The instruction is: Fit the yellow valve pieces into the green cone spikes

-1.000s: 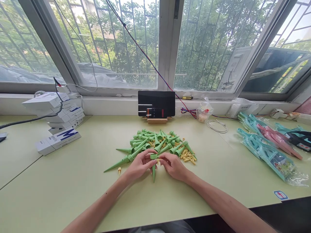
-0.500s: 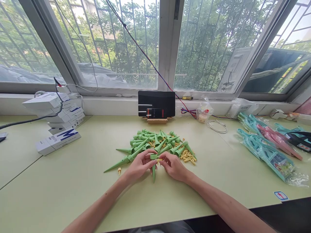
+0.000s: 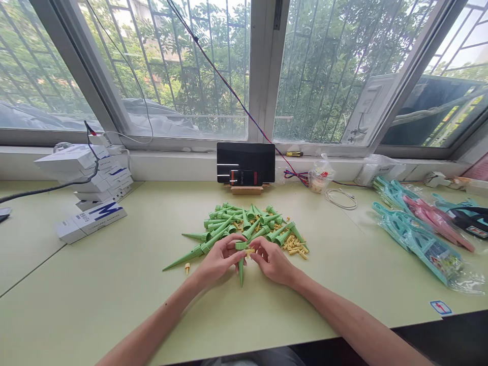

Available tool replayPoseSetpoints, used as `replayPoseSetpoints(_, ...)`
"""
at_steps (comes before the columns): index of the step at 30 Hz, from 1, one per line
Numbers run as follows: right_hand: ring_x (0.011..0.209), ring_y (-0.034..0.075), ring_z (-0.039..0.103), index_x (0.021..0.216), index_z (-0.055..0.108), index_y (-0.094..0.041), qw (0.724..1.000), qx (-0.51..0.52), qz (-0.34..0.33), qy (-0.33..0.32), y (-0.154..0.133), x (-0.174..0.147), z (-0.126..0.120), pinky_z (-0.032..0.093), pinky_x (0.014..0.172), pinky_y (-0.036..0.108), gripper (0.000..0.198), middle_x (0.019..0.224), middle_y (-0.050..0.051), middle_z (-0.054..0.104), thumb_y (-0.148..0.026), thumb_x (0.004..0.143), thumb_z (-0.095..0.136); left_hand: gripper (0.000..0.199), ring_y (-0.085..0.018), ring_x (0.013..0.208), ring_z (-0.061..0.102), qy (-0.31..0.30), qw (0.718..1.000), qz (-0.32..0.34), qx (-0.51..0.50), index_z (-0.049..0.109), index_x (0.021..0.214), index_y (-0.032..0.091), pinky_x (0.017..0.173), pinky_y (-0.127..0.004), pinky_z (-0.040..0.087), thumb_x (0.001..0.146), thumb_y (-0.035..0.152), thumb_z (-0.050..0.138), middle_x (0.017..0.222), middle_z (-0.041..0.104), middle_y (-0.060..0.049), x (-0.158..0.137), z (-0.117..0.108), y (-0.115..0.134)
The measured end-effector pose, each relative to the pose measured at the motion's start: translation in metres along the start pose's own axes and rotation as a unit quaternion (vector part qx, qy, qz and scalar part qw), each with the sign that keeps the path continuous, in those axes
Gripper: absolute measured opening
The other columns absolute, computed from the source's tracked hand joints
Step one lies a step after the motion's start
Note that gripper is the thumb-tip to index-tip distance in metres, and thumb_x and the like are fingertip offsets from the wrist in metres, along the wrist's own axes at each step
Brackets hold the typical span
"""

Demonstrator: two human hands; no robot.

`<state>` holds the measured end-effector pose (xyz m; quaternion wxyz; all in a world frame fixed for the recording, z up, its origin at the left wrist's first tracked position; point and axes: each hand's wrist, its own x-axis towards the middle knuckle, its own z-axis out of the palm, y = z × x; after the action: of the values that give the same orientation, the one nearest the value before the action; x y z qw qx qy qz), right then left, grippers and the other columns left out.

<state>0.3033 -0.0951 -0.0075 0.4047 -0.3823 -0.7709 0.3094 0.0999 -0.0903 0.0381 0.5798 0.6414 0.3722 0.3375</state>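
My left hand (image 3: 221,255) is closed around a green plastic watering spike (image 3: 241,273), whose wide capped end is up and whose tip points toward me. Close against it, my right hand (image 3: 271,258) pinches a small yellow plastic fitting (image 3: 249,251) between thumb and fingers, partly hidden by the fingertips. Just beyond both hands lies a heap of green spikes (image 3: 217,226). Small yellow fittings (image 3: 295,246) are piled at the heap's right side. A single yellow fitting (image 3: 187,268) stands on the table left of my left hand.
A dark tablet (image 3: 246,152) with a phone (image 3: 246,178) before it stands at the windowsill. White boxes (image 3: 91,222) are stacked at the left. Bagged teal hangers (image 3: 419,241) and pink ones (image 3: 434,219) lie at the right. A coiled white cable (image 3: 341,199) rests near the back.
Both hands stay almost in place. The yellow fitting in my right fingers has shifted very slightly beside the spike.
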Motion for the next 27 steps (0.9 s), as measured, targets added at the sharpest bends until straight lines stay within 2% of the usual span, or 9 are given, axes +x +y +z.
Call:
replayPoseSetpoints(5, 0.065, 0.014, 0.055, 0.105, 0.055, -0.019, 1.000, 0.017, -0.003, -0.008, -0.0011, 0.0003, -0.0007, 0.044, 0.062, 0.026, 0.010, 0.079, 0.001, 0.063, -0.025, 0.099, 0.049, 0.039, -0.020, 0.074, 0.067, -0.001, 1.000, 0.003, -0.002, 0.055, 0.110, 0.020, 0.062, -0.029, 0.053, 0.084, 0.046, 0.069, 0.071, 0.060, 0.001, -0.0002, 0.0003, 0.0010)
replayPoseSetpoints(12, 0.065, 0.014, 0.055, 0.103, 0.054, -0.019, 1.000, 0.024, 0.003, -0.010, -0.0020, 0.0010, -0.0008, 0.043, 0.063, 0.025, 0.013, 0.076, 0.000, 0.063, -0.029, 0.102, 0.046, 0.038, -0.019, 0.073, 0.067, -0.002, 1.000, 0.009, -0.007, 0.057, 0.110, 0.020, 0.062, -0.029, 0.053, 0.084, 0.045, 0.070, 0.071, 0.062, 0.001, -0.0002, 0.0001, 0.0006)
replayPoseSetpoints(20, 0.065, 0.013, 0.055, 0.106, 0.057, -0.019, 1.000, 0.000, -0.004, 0.010, -0.0029, 0.0011, -0.0002, 0.043, 0.059, 0.025, 0.012, 0.094, 0.004, 0.065, -0.025, 0.097, 0.052, 0.035, -0.018, 0.072, 0.066, -0.008, 1.000, 0.009, -0.007, 0.057, 0.111, 0.020, 0.062, -0.027, 0.053, 0.087, 0.042, 0.069, 0.068, 0.056, 0.003, 0.0002, -0.0001, -0.0007)
replayPoseSetpoints(27, 0.066, 0.014, 0.056, 0.104, 0.058, -0.019, 1.000, 0.005, -0.009, 0.013, -0.0021, 0.0023, -0.0003, 0.044, 0.063, 0.026, 0.014, 0.082, 0.002, 0.064, -0.026, 0.100, 0.048, 0.035, -0.018, 0.074, 0.067, -0.016, 1.000, 0.012, -0.005, 0.055, 0.112, 0.019, 0.063, -0.028, 0.054, 0.088, 0.041, 0.067, 0.071, 0.059, 0.002, 0.0009, -0.0020, -0.0043)
